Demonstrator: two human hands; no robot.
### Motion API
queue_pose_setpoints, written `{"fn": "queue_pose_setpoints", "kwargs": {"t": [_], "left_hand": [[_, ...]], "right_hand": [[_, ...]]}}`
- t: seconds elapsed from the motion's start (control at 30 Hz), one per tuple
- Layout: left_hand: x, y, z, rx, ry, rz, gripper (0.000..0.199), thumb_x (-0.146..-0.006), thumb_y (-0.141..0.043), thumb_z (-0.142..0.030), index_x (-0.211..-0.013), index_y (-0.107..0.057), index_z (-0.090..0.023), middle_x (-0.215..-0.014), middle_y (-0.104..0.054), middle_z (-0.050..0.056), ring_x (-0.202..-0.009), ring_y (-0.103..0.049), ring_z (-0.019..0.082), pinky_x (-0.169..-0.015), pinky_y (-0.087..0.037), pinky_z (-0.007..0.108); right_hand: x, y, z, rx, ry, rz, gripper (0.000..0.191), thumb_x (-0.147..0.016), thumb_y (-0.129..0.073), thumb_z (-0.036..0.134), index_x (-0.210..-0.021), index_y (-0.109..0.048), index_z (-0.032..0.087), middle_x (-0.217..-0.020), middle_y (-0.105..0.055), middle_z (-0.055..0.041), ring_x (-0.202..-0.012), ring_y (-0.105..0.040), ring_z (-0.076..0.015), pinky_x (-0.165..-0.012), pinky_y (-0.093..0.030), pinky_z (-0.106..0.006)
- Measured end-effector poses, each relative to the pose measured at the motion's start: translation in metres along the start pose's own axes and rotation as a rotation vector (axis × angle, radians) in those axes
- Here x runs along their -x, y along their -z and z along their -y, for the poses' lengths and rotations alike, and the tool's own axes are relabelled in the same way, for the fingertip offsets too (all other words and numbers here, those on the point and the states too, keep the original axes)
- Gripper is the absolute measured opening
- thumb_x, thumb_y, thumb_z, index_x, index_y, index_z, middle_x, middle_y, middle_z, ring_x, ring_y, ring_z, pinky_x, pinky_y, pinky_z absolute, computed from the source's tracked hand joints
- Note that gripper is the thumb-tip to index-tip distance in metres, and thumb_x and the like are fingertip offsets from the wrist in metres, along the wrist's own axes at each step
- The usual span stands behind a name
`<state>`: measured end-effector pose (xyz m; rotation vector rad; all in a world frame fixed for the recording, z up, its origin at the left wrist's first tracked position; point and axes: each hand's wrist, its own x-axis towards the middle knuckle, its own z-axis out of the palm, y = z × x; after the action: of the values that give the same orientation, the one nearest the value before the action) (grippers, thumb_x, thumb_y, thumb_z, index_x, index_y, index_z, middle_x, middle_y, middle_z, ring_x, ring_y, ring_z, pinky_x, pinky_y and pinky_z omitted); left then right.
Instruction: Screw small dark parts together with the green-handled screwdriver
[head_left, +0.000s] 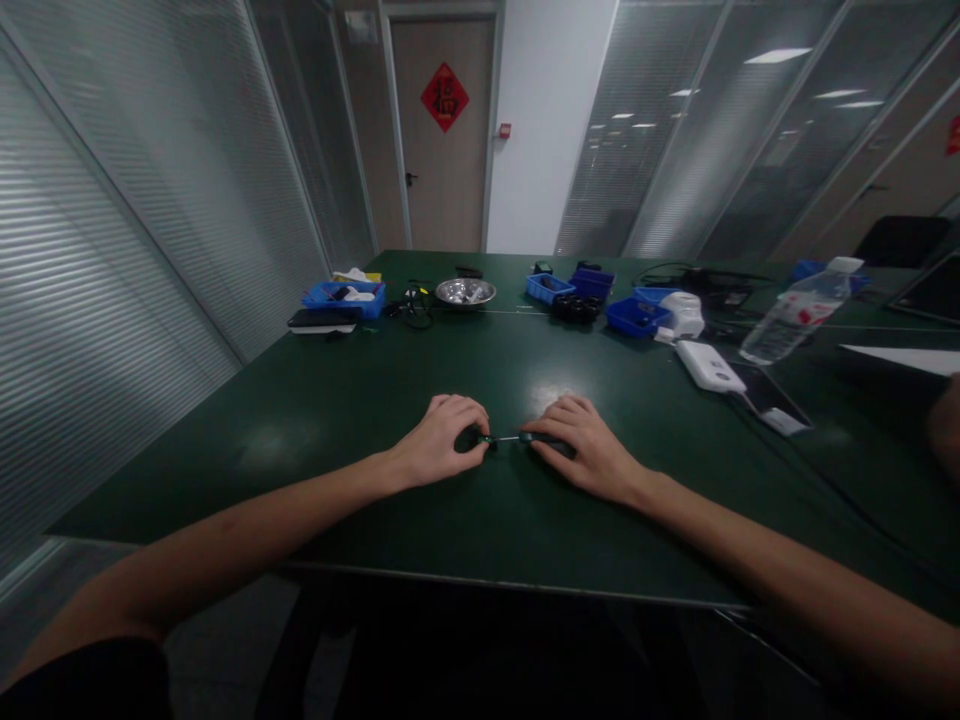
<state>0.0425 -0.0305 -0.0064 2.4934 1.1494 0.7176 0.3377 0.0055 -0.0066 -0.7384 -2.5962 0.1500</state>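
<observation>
The screwdriver, as its thin metal shaft and dark handle suggest, lies level just above the table, well on the near side of the bowl. Its tip meets, or all but meets, a small greenish piece, also nearer the person than the bowl and roughly in line with it. The left hand has thumb and fingertip closed on that piece, with a rounded gap behind the pinch. The right hand is wrapped over the handle, thumb and fingers clamped on it.

As for progress, tool and piece look lined up, so the setting-up seems done and the work at the tip under way. Whether anything has been turned or loosened I cannot tell, the piece being small and partly covered; its release from the pinch is left.

The bowl holds some shiny bits, too small to name. Left of the bowl are cables and, past them, a loaded tray. Right of the bowl come a basket, then a bin; farther right and nearer than the bowl, a power bank, a phone and a bottle. At the far right edge, well away from the bowl, part of another person's arm shows
</observation>
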Motion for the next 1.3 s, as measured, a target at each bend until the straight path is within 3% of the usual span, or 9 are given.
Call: {"fn": "queue_pose_setpoints", "kwargs": {"t": [0.5, 1.3], "left_hand": [[0.0019, -0.0048, 0.0033, -0.044, 0.020, -0.043, 0.015, -0.092, -0.067, -0.033, -0.104, -0.066, -0.023, -0.130, -0.064, 0.007, -0.130, -0.052, 0.029, -0.117, -0.022, 0.055], [0.0018, -0.0024, -0.0004, -0.054, 0.011, -0.037, 0.014, -0.092, -0.067, -0.032, -0.103, -0.066, -0.023, -0.128, -0.065, 0.006, -0.128, -0.054, 0.028, -0.116, -0.023, 0.053]], "right_hand": [[0.0009, -0.0015, -0.0024, -0.054, -0.010, -0.020, 0.022, -0.104, -0.055, 0.033, -0.121, -0.066, 0.023, -0.107, -0.070, -0.0085, -0.101, -0.060, -0.0257, -0.092, -0.044, -0.046], [0.0000, -0.0022, -0.0018, -0.026, -0.001, 0.000, 0.025, -0.105, -0.054, 0.035, -0.123, -0.067, 0.024, -0.111, -0.071, -0.0088, -0.103, -0.060, -0.0260, -0.092, -0.043, -0.045]]}}
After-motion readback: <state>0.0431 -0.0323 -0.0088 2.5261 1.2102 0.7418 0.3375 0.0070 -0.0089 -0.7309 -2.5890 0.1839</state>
